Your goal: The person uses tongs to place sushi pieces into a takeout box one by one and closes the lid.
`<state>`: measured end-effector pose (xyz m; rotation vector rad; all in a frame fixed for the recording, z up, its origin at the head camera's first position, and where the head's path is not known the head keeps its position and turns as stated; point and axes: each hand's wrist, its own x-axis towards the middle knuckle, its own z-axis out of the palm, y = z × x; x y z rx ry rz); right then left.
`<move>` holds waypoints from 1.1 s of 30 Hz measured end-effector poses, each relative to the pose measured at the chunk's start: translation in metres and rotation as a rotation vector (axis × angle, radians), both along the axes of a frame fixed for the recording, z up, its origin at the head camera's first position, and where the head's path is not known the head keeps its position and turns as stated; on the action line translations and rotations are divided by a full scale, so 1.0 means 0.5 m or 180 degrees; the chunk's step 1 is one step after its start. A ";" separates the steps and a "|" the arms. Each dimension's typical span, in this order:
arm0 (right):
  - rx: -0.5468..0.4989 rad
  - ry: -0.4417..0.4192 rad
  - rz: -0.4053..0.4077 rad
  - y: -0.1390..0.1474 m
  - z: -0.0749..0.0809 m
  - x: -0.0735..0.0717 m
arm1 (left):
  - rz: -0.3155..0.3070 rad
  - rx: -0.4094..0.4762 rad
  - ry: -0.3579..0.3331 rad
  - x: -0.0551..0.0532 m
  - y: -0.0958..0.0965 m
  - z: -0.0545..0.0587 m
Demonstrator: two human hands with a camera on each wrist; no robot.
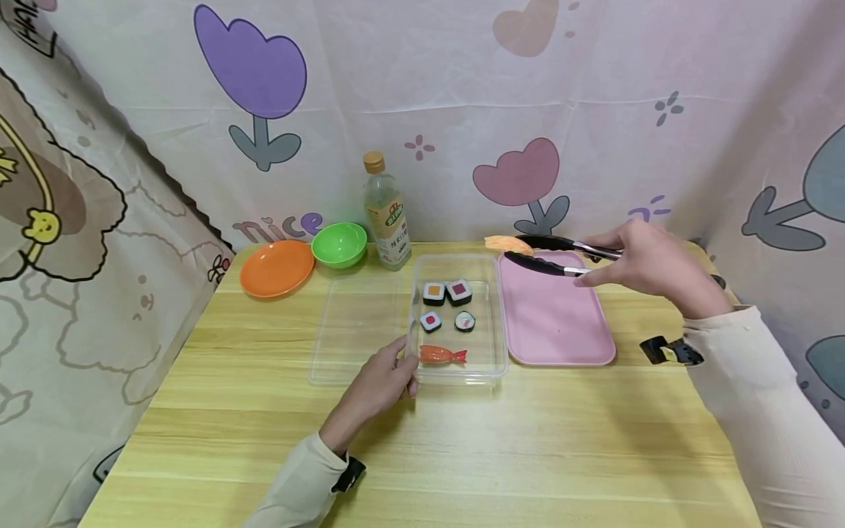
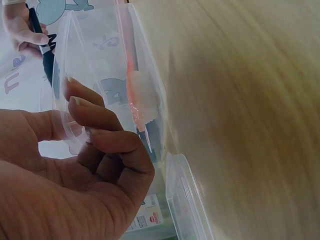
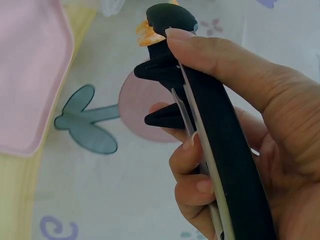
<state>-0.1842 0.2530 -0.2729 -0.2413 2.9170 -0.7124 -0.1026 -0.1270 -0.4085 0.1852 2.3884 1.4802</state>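
My left hand (image 1: 383, 374) pinches the near left rim of a clear plastic box (image 1: 490, 304), thumb on one side of the wall and curled fingers on the other. Inside lie a red-orange toy shrimp (image 1: 441, 355) and several toy sushi rolls (image 1: 458, 292) with white and black rims. My right hand (image 1: 647, 260) grips black-and-silver tongs (image 1: 543, 265), held in the air over the far end of a pink tray (image 1: 557, 323). Between the tong tips is an orange striped food piece (image 1: 507, 243), above the box's far right corner. In the right wrist view, the tong heads (image 3: 172, 19) partly hide this piece.
Left of the box lies a clear lid (image 1: 356, 330) on the wooden table (image 1: 561, 447). Behind it stand a labelled bottle (image 1: 389, 213), a green bowl (image 1: 339, 246) and an orange plate (image 1: 277, 269). A printed cloth (image 1: 436, 88) hangs along the table's back edge.
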 end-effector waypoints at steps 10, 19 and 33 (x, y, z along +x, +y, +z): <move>0.0046 0.0023 0.0451 -0.061 0.005 0.012 | -0.0003 0.0002 -0.0004 0.000 -0.001 -0.001; 0.0327 0.0073 0.0698 -0.114 0.002 0.025 | -0.0012 -0.0013 -0.0002 0.001 -0.002 -0.001; 0.0635 0.0150 0.0980 -0.181 -0.016 0.036 | -0.0034 -0.0022 -0.0002 0.000 -0.003 -0.001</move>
